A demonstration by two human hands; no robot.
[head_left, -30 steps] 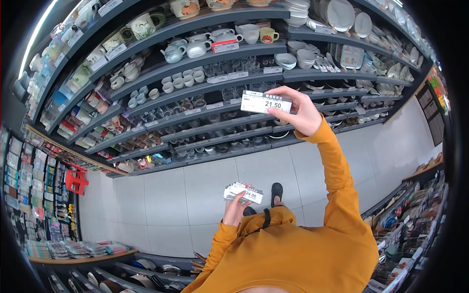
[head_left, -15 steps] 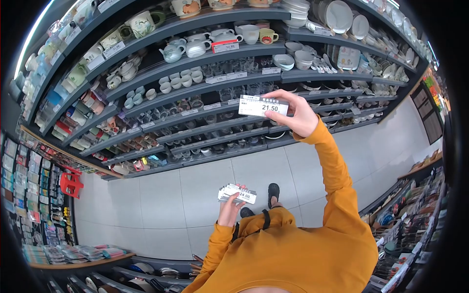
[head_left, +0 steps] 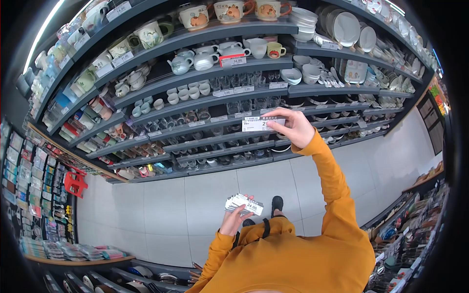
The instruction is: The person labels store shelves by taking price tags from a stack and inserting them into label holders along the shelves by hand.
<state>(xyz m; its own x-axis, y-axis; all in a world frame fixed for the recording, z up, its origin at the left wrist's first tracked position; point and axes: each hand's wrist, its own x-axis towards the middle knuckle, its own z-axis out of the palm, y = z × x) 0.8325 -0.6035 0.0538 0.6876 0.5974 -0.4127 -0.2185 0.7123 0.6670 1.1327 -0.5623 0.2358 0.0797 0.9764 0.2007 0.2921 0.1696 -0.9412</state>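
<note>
My right hand is raised in front of the lower shelves, its thumb and fingers pinching a white price tag by the right end. Most of the printed price on that tag is covered by my fingers. Lower down, near my body, my left hand grips a fanned stack of price tags. The top one reads 24.00. Behind the raised tag are rows of drinking glasses on a dark shelf.
Curved dark shelving carries teapots, patterned mugs, bowls and plates. A red plastic stool stands at left by hanging packaged goods. Grey tiled floor lies between the shelves. More racks flank me at lower right and behind.
My right hand has lowered slightly against the shelves, and its tag has tilted, with more of the number covered. The left hand still holds the stack. The whole view has shifted a little.
</note>
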